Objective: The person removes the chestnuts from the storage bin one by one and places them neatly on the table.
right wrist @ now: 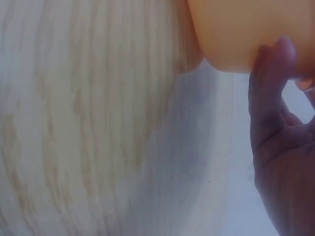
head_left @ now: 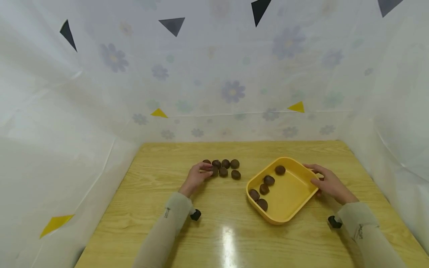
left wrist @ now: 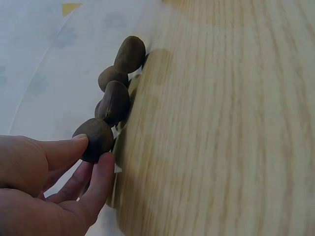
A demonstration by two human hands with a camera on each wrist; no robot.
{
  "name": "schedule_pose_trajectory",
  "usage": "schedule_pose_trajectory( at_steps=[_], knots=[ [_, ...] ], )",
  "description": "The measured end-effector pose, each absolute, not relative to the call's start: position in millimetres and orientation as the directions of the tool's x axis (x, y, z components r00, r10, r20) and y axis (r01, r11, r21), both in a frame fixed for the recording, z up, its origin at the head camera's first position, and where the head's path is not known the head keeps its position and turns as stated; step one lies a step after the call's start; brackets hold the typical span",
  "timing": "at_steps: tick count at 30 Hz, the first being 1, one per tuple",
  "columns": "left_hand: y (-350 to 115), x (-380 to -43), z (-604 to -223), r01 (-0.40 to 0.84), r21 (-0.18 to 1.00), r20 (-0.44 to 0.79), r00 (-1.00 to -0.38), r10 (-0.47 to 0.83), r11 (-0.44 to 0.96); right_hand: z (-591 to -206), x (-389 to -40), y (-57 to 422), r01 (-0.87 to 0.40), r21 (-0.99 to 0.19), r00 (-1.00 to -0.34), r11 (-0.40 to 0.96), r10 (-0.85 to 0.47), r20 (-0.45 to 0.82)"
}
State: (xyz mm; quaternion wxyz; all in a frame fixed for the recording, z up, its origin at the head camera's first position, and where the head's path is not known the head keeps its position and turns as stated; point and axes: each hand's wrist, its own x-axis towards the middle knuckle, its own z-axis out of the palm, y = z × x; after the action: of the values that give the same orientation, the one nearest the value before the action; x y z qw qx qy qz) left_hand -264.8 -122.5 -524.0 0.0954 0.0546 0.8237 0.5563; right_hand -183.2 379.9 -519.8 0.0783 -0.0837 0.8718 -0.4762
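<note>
My left hand (head_left: 195,179) pinches a dark brown chestnut (left wrist: 97,139) between thumb and fingers, at the left end of a group on the table. Several other chestnuts (head_left: 225,163) lie in two loose rows beside it, close together. To their right is a yellow square tray (head_left: 291,191) with rounded corners, turned at an angle. Several chestnuts (head_left: 264,189) lie inside it, mostly along its left side. My right hand (head_left: 330,183) grips the tray at its right corner. In the right wrist view the thumb (right wrist: 275,64) lies against the tray's outer wall; the other fingers are partly hidden.
Everything stands on a light wood-grain table (head_left: 228,216). White sheeting (head_left: 201,74) with pale flowers surrounds the table at the back and both sides. Yellow triangles (head_left: 296,107) and dark ones mark the sheeting. Small black devices (head_left: 195,214) sit at both wrists.
</note>
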Motion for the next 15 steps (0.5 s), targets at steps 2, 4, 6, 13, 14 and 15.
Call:
schedule_pose_trajectory(
  at_steps=[2,4,6,13,14,15],
  knots=[
    [-121.3,-265.6,-526.0,-0.003,0.923,-0.085,-0.977,0.196,0.384,-520.0,-182.8,379.4,-0.075,-0.843,-0.974,0.532,-0.221,-0.053],
    [-120.0,-266.4,-527.9,0.004,0.918,-0.081,-0.977,0.197,0.396,-520.2,-182.3,379.2,-0.079,-0.844,-0.973,0.530,-0.223,-0.050],
    [-118.5,-266.8,-528.7,0.011,0.911,-0.079,-0.976,0.201,0.412,-520.7,-181.7,379.5,-0.081,-0.845,-0.973,0.529,-0.225,-0.048],
    [-114.9,-268.3,-529.9,0.045,0.890,-0.060,-0.975,0.213,0.454,-521.7,-182.1,380.5,-0.074,-0.847,-0.974,0.526,-0.220,-0.052],
    [-114.8,-268.5,-529.8,0.050,0.888,-0.053,-0.976,0.211,0.458,-521.6,-182.4,380.4,-0.073,-0.847,-0.974,0.527,-0.219,-0.052],
    [-114.7,-268.8,-529.8,0.051,0.887,-0.050,-0.977,0.206,0.460,-521.4,-182.7,380.3,-0.072,-0.846,-0.974,0.528,-0.219,-0.053]
  ],
)
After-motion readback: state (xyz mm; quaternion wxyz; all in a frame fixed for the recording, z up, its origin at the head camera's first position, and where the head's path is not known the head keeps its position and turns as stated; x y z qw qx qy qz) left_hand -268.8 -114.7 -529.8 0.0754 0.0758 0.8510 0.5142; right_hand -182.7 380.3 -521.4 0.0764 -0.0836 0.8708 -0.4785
